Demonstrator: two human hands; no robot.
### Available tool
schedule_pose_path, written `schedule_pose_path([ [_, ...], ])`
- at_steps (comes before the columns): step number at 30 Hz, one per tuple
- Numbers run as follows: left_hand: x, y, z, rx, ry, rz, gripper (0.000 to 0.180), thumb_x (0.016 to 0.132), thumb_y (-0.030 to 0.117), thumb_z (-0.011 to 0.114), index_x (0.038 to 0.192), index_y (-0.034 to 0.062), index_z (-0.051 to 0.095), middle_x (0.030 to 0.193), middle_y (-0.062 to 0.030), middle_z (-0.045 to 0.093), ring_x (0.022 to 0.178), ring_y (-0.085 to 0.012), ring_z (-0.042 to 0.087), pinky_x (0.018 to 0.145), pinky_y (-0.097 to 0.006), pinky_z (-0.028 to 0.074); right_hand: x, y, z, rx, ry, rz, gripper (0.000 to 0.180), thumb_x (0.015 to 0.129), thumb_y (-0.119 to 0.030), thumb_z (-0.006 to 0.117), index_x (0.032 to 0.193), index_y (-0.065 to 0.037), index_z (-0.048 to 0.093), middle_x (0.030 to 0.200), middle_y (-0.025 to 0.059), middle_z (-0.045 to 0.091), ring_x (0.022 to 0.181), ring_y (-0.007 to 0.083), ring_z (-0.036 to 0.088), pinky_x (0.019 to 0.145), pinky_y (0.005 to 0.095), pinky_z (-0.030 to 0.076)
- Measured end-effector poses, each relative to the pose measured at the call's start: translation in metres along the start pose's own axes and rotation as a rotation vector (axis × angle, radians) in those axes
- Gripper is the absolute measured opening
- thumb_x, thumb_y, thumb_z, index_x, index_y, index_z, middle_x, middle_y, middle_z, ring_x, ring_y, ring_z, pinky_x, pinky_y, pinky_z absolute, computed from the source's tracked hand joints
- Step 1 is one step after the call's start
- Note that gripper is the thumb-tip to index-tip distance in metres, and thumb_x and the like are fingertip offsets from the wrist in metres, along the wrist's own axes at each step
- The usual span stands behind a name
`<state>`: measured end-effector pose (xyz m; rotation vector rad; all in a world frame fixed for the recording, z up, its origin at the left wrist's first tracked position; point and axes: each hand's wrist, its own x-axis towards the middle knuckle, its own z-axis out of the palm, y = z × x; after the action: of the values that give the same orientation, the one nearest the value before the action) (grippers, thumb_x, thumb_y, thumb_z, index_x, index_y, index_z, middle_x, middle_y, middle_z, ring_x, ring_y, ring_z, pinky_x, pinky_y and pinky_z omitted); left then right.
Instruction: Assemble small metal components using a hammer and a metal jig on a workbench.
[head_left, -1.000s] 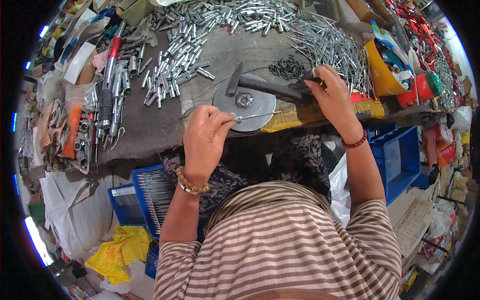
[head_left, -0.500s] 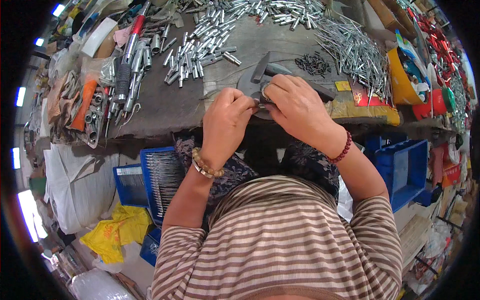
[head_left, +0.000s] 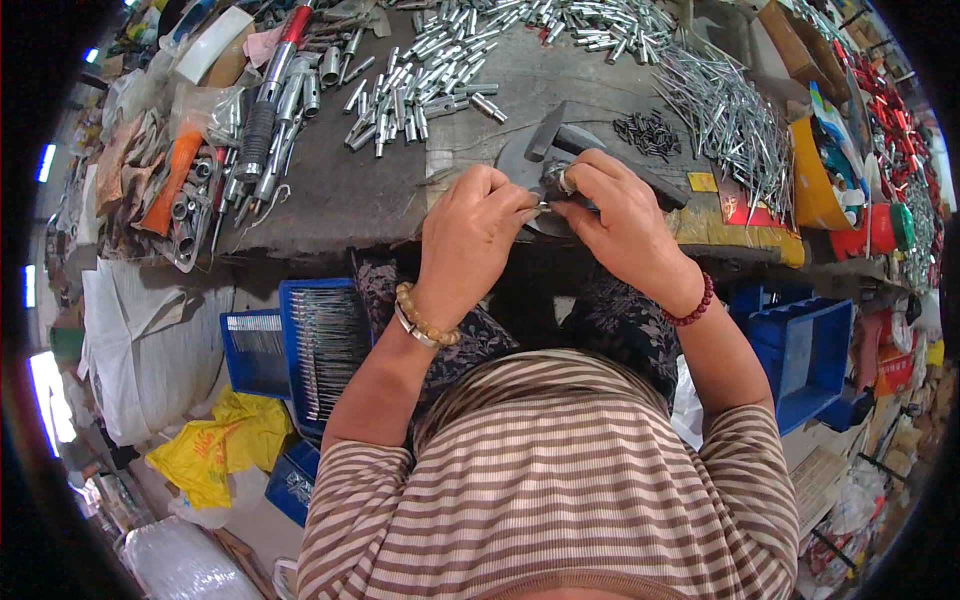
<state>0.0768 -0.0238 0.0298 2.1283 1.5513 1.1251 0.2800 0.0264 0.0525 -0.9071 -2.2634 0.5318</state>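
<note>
Fingertips of my left hand (head_left: 472,225) and my right hand (head_left: 628,225) meet at the bench's front edge, both closed in a pinch. Between them a small shiny metal piece (head_left: 543,206) shows; its exact kind is too small to make out. Just beyond the fingers, a hammer (head_left: 546,133) lies across a round grey metal plate (head_left: 514,160), its handle running right behind my right hand. A dark block-like part on the plate is mostly covered by my right fingers. Small black pins (head_left: 648,134) lie in a heap right of the hammer.
Shiny metal sleeves (head_left: 405,115) spread over the bench's far left, thin metal rods (head_left: 735,130) at its right. Tools, including an orange-handled one (head_left: 172,190), crowd the left side. A yellow container (head_left: 818,175) stands right. Blue bins (head_left: 325,350) of rods sit below the bench.
The bench has shifted slightly right in the view. My hands stay together at the plate, and the small shiny piece between the fingertips now shows more plainly.
</note>
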Motion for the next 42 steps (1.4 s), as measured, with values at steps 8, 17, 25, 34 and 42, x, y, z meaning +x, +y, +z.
schedule_pose_path([
  [8,0.001,0.002,0.001,0.004,0.015,0.012,0.010,0.086,0.008,0.074,0.096,0.0062,0.073,0.093,-0.0083,0.062,0.085,-0.0276,0.064,0.074,-0.037,0.052,-0.001,-0.001,0.000,-0.091,0.009,-0.057,0.021,0.081,-0.004,0.073,0.095,-0.001,0.058,0.099,0.0158,0.060,0.096,0.0392,0.060,0.084,0.0468,0.050],
  [17,0.000,0.002,0.001,0.005,0.012,-0.023,0.007,0.085,0.007,0.073,0.091,0.0082,0.071,0.090,-0.0060,0.062,0.087,-0.0284,0.065,0.074,-0.041,0.052,0.011,-0.008,-0.009,-0.221,-0.050,-0.177,0.017,0.080,-0.004,0.070,0.094,-0.003,0.060,0.097,0.0131,0.059,0.095,0.0344,0.061,0.086,0.0449,0.050],
  [25,0.000,0.004,0.000,-0.010,-0.014,-0.054,0.010,0.086,0.004,0.074,0.096,0.0051,0.072,0.094,-0.0076,0.061,0.086,-0.0257,0.064,0.075,-0.035,0.051,0.008,0.003,-0.020,-0.314,0.006,-0.108,0.022,0.081,-0.005,0.070,0.102,-0.004,0.065,0.097,0.0110,0.062,0.099,0.0320,0.063,0.088,0.0439,0.050],
  [34,0.000,-0.002,-0.001,-0.075,-0.021,-0.067,0.012,0.085,0.007,0.077,0.097,0.0057,0.074,0.094,-0.0066,0.063,0.086,-0.0261,0.065,0.074,-0.036,0.052,-0.026,0.002,-0.034,-0.233,0.142,0.202,0.029,0.087,-0.001,0.066,0.116,-0.003,0.062,0.101,0.0130,0.063,0.088,0.0366,0.066,0.074,0.0452,0.052],
  [42,0.002,-0.004,0.000,-0.081,-0.014,-0.024,0.011,0.085,0.006,0.076,0.096,0.0059,0.074,0.093,-0.0069,0.064,0.086,-0.0279,0.066,0.073,-0.039,0.053,-0.064,-0.026,-0.037,-0.208,0.156,0.059,0.024,0.088,0.001,0.066,0.111,-0.005,0.068,0.098,0.0122,0.062,0.078,0.0330,0.067,0.065,0.0425,0.053],
])
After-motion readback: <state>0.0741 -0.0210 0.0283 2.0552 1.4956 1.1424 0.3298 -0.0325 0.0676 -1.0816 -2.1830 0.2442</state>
